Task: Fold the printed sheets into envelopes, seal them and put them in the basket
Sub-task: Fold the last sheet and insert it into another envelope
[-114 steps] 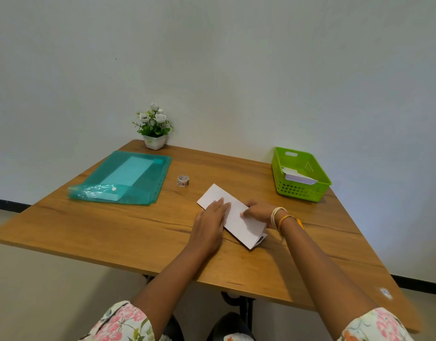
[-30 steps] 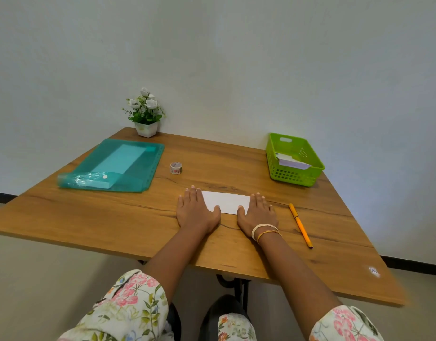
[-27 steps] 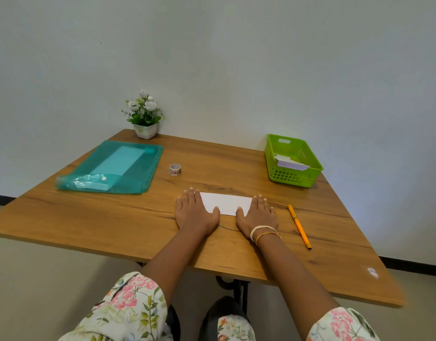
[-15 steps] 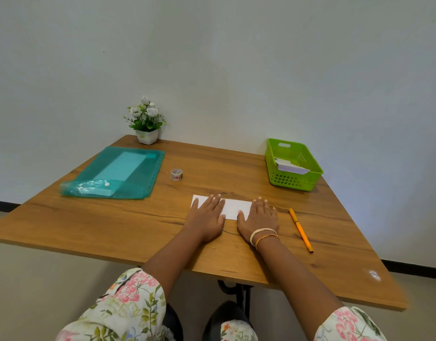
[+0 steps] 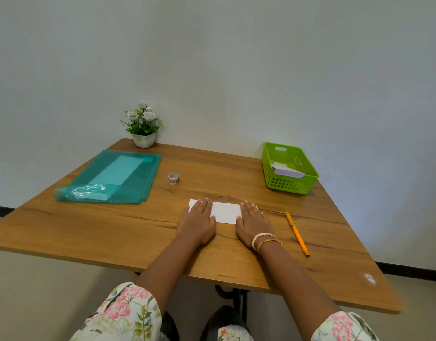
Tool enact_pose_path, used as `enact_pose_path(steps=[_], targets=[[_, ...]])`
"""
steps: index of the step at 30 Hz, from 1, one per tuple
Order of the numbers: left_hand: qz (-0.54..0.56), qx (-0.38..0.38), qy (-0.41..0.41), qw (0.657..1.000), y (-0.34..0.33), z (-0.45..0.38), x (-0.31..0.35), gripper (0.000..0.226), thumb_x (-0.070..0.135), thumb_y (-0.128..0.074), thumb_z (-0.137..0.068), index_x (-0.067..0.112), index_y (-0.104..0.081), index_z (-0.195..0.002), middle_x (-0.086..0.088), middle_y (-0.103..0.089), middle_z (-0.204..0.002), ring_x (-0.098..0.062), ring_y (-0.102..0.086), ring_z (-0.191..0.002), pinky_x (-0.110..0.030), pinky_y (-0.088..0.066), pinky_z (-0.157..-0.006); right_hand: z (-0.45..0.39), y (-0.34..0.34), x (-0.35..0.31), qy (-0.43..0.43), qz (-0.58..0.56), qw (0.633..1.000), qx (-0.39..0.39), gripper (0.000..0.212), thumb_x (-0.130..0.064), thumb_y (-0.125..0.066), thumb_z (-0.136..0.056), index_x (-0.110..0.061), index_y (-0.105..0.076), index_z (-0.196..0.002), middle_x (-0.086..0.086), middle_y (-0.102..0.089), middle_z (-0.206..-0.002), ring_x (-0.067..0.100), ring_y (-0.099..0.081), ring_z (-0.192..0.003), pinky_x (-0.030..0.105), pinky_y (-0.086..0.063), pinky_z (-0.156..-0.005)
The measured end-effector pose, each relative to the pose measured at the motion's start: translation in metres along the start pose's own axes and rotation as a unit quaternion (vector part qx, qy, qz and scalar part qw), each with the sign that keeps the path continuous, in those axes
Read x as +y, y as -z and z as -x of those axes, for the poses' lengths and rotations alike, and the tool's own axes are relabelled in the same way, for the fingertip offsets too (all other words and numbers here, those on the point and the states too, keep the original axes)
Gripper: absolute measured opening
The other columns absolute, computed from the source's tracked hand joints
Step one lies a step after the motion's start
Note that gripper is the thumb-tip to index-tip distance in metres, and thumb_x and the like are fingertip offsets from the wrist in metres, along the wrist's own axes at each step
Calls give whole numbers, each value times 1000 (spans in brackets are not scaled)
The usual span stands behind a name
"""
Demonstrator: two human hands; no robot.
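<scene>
A folded white sheet (image 5: 225, 212) lies flat on the wooden table (image 5: 113, 232), its long side facing me. My left hand (image 5: 198, 221) presses flat on the sheet's left end with straight fingers. Flat on the right end lies my right hand (image 5: 252, 223), bangles at the wrist. The green basket (image 5: 289, 185) stands at the far right and holds white folded paper (image 5: 287, 170). A small roll of patterned tape (image 5: 173, 178) sits left of centre.
A teal plastic folder (image 5: 113, 178) with paper inside lies at the left. A small potted plant with white flowers (image 5: 143, 126) stands at the back by the wall. An orange pen (image 5: 297, 233) lies right of my right hand.
The sheet was turned from a slant to lie square in front of me. Both hands have flattened on its ends, the left sliding out toward the left end.
</scene>
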State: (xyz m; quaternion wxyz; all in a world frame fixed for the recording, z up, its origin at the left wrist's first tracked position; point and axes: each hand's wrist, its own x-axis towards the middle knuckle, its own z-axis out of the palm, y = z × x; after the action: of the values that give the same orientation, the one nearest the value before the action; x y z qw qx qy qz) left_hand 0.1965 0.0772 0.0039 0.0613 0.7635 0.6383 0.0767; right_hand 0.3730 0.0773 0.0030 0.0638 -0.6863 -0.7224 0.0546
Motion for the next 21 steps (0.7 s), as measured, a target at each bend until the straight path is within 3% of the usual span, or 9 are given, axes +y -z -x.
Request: enact_pose_path(steps=[10,13,17,21], targets=[[7,9,28,1000,1,5,-9,59,40,-18,-102,18,-6,-155,0,-2,-163,-16,-2,-150,-43,-5,-121,7,4,14,-31,16,999,-18,58,-38,-18,-101,-16,-8,-154,1,-4,-161,18,-4,-148,39,-8,-119],[6,25,33,999,0,7,-8,59,41,-19,-101,20,-6,-155,0,-4,-163,-18,-3,-150,-44,-6,-121,9,5,9,-34,48,998,38,59,-40,-19,-100,-14,-12,-153,3,-8,-161,19,-5,-148,40,-8,-120],[20,40,34,998,1,8,-7,58,40,-22,-101,20,-11,-154,-3,-6,-163,-20,-5,-149,-45,-8,-120,16,6,-15,56,63,991,100,56,-36,-22,-101,-12,-18,-152,6,-13,-160,20,-8,-148,39,-10,-119],[73,98,31,992,5,11,-12,50,30,-31,-102,18,-26,-150,-4,-11,-162,-19,-7,-149,-44,-12,-120,17,-3,-50,105,6,993,53,54,-35,-23,-102,-14,-20,-151,4,-17,-159,18,-13,-147,37,-13,-119]])
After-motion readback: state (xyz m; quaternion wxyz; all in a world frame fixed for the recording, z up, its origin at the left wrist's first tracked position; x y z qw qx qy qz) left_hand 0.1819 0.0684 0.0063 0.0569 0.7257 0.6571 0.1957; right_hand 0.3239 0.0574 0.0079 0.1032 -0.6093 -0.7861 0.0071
